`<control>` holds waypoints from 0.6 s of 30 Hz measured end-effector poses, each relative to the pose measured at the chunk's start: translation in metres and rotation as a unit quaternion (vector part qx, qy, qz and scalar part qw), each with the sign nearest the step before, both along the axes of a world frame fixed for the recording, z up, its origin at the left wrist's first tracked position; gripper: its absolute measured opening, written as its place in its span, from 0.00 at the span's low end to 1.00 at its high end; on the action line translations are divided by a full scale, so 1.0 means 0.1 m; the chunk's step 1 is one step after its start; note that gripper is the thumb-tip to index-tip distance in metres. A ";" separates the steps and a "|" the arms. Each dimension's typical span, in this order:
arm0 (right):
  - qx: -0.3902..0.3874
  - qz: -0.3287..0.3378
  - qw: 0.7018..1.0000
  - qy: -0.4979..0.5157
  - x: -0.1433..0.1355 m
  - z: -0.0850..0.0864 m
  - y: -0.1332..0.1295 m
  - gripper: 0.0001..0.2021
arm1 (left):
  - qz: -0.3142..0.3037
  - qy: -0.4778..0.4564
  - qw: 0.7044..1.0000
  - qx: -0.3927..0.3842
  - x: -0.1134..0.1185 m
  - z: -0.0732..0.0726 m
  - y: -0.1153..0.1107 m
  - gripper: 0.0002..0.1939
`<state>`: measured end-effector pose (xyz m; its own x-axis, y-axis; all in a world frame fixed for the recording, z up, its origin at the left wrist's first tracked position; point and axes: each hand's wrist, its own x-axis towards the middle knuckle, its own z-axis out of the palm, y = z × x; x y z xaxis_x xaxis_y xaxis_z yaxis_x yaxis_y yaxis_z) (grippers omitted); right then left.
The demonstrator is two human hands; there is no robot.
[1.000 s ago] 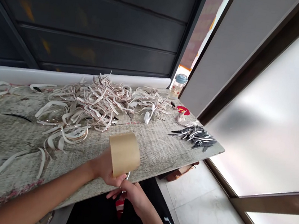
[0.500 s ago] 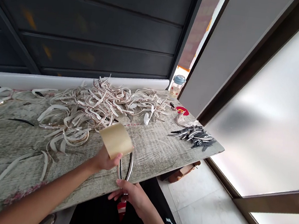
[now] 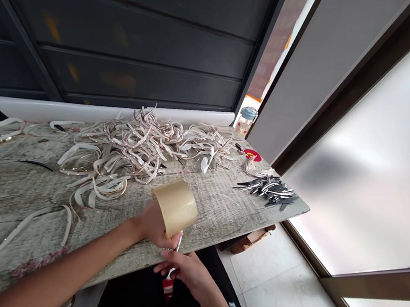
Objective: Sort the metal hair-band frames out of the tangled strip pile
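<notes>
A wide roll of yellowish tape [image 3: 177,209] is around the fingers of my left hand [image 3: 154,224], above the table's front edge. My left thumb shows below the roll, close to a thin black-and-white strip [image 3: 179,241]. My right hand [image 3: 190,273] is closed on this strip just past the table edge, over my lap. The roll hides the strip's upper part. Below my right fingers shows a red-and-white piece [image 3: 167,287]; I cannot tell whether it is joined to the strip.
A tangled heap of white and pinkish strips [image 3: 142,141] covers the back of the wooden table [image 3: 217,205]. Short black-and-white pieces [image 3: 271,189] lie at the right corner, near a red disc [image 3: 252,155] and a blue-lidded bottle [image 3: 245,122]. A dark panel [image 3: 147,42] stands behind.
My left hand has moved right and down with the tape roll, nearer my right hand. The roll has tilted and now covers most of the strip's loop.
</notes>
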<state>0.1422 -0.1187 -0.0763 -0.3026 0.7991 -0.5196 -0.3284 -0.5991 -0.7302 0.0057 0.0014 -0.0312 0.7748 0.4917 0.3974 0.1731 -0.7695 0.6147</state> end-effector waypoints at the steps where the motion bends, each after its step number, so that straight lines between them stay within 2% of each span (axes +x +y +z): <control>1: 0.001 0.000 1.000 -0.002 0.00 0.00 0.00 0.21 | 0.006 -0.027 0.999 -0.034 0.01 -0.02 0.01 0.08; 3: 0.004 -0.004 1.000 -0.007 0.00 0.00 0.00 0.20 | 0.037 -0.074 0.993 -0.083 -0.01 -0.04 0.03 0.12; 6: 0.000 -0.007 1.000 -0.012 -0.01 0.00 0.00 0.21 | 0.072 -0.142 0.979 -0.129 -0.12 -0.06 0.04 0.25; 8: -0.008 -0.008 1.000 -0.011 -0.02 0.01 0.00 0.22 | 0.062 -0.164 0.975 -0.136 -0.19 -0.04 0.02 0.25; 10: -0.010 -0.006 1.000 -0.007 -0.03 0.01 0.01 0.21 | 0.022 -0.149 0.981 -0.125 -0.20 -0.01 -0.03 0.28; 12: -0.002 -0.005 1.000 -0.007 -0.04 0.01 0.01 0.20 | -0.035 -0.087 0.991 -0.096 -0.14 0.04 -0.10 0.24; 14: 0.004 -0.006 1.000 -0.011 -0.03 0.00 0.01 0.19 | -0.082 -0.016 0.995 -0.062 -0.03 0.09 -0.16 0.11; 16: 0.001 -0.001 1.000 -0.010 -0.03 -0.01 0.00 0.20 | -0.068 -0.001 0.995 -0.078 0.08 0.13 -0.19 0.02; 18: -0.007 0.005 1.000 0.000 -0.02 -0.01 0.00 0.20 | -0.008 -0.037 0.990 -0.133 0.15 0.17 -0.17 0.08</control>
<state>0.1405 -0.1185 -0.0774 -0.3106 0.7890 -0.5301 -0.3231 -0.6121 -0.7218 0.0206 -0.0157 -0.0146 0.7569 0.5748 0.3109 0.1102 -0.5813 0.8062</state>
